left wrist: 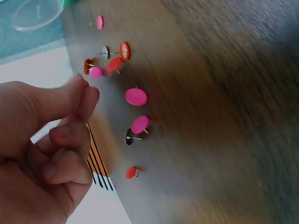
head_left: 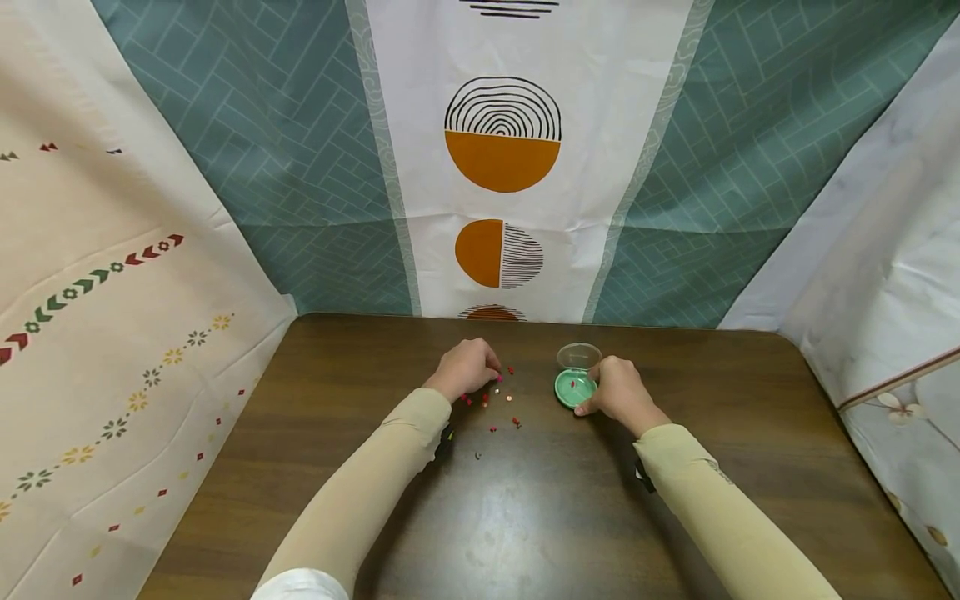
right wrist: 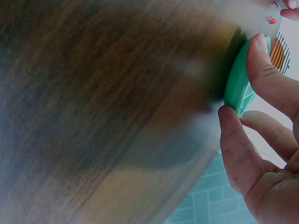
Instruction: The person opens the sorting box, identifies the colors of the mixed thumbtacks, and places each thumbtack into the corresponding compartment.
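Observation:
My left hand (head_left: 467, 368) is low over the table, its thumb and forefinger pinching a small pink thumbtack (left wrist: 95, 72) whose round head shows at the fingertips. Around it lie loose thumbtacks: a pink one (left wrist: 136, 97), a red one (left wrist: 131, 172), a dark one (left wrist: 129, 136) and several more. My right hand (head_left: 618, 390) grips the rim of a round green case (head_left: 564, 398) between thumb and fingers. The case stands with its clear lid (head_left: 579, 356) flipped back, and one pinkish-red tack (head_left: 573, 384) lies inside. In the right wrist view the green case (right wrist: 239, 77) is edge-on.
The brown wooden table (head_left: 315, 392) ends at a patterned cloth (head_left: 502, 250) behind. More tacks lie toward the person, including a red pair (head_left: 516, 422) and a dark one (head_left: 477, 456). A light cloth (head_left: 885, 333) hangs at the right.

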`<state>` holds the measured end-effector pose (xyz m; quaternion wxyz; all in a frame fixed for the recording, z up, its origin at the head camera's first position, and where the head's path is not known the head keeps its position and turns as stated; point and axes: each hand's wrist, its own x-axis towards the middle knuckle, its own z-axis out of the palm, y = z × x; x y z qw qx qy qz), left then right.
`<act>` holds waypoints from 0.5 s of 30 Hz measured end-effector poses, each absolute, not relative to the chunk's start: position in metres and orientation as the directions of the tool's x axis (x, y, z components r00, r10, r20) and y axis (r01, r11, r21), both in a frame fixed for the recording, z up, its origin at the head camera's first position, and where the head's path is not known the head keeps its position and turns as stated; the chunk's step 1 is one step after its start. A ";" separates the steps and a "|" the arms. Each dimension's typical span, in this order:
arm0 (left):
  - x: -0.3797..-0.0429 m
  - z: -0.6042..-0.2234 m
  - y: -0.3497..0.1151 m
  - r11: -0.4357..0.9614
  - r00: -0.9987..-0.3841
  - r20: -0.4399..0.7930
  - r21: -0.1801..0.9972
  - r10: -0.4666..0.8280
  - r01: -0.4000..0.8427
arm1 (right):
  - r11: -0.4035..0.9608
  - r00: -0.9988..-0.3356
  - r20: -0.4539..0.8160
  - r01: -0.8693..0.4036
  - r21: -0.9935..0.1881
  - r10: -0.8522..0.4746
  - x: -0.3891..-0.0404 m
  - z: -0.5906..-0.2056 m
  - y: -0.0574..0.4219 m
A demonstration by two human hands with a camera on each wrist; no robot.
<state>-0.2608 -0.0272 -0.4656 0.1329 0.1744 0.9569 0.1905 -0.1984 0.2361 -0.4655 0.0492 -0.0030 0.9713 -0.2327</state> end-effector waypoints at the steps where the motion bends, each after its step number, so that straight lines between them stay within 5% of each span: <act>1: -0.261 -0.466 -0.027 0.863 -0.897 -0.184 0.403 0.402 0.304 | 0.891 -0.995 -0.096 0.018 -0.453 -0.028 -0.198 -0.466 0.236; 15: -0.263 -0.475 -0.025 0.847 -0.869 -0.141 0.340 0.475 0.408 | 0.888 -0.993 -0.118 0.034 -0.459 -0.023 -0.200 -0.464 0.235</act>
